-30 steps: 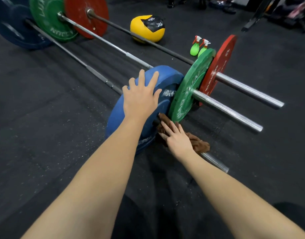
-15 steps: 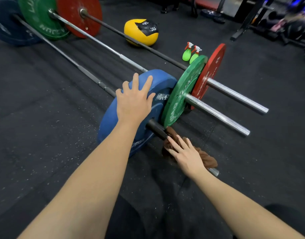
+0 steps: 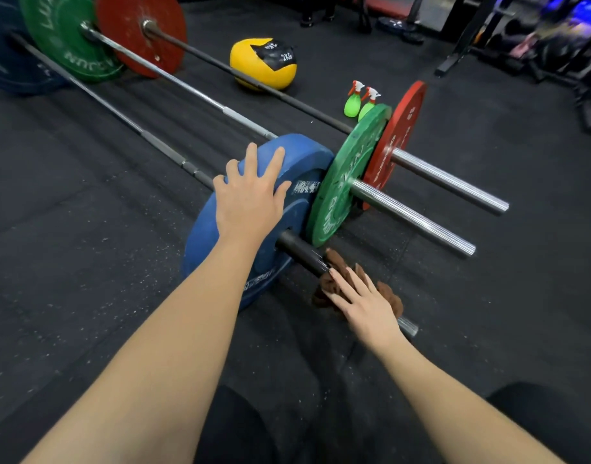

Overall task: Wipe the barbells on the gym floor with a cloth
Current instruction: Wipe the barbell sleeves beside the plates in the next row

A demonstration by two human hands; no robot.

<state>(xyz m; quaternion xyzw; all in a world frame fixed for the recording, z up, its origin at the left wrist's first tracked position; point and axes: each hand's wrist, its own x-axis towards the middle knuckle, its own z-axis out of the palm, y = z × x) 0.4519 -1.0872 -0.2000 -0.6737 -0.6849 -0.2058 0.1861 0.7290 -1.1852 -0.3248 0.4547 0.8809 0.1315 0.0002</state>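
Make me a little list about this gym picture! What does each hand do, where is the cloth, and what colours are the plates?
left hand: flat on the blue plate
right hand: fingers straight, pressing the cloth
cloth: brown, bunched over the nearest bar, near its end
other plates: green plate, red plate, both upright
behind: yellow ball, two green spray bottles on the floor

Yellow-and-black medicine ball (image 3: 245, 61), two green spray bottles (image 3: 352, 105) side by side, dark rack frame (image 3: 468, 36) behind
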